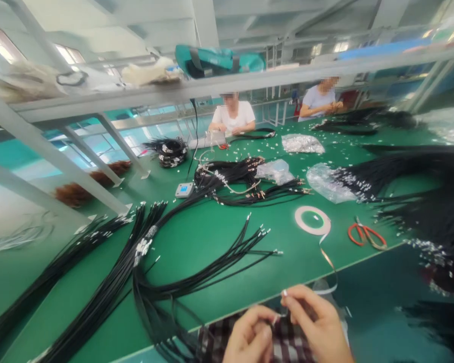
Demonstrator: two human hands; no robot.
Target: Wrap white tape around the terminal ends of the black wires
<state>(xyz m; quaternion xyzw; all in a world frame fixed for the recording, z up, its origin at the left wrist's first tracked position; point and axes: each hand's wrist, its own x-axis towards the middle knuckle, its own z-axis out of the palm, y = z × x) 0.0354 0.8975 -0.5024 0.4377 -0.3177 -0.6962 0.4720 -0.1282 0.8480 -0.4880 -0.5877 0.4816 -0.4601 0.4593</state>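
Observation:
At the table's front edge, my left hand is closed in a pinch, with a small pale bit at its fingertips too small to name. Close beside it on the right, my right hand pinches a small white-tipped piece between thumb and forefinger. Something thin and dark shows between the two hands. A narrow tape strip runs down from a flat tape roll on the table and passes behind my right hand. Red-handled cutters lie right of the roll.
Bundles of black cables with white tips spread across the green table. More hang at the right. Plastic bags and a small grey device lie farther back. A metal shelf frame crosses above; two people sit opposite.

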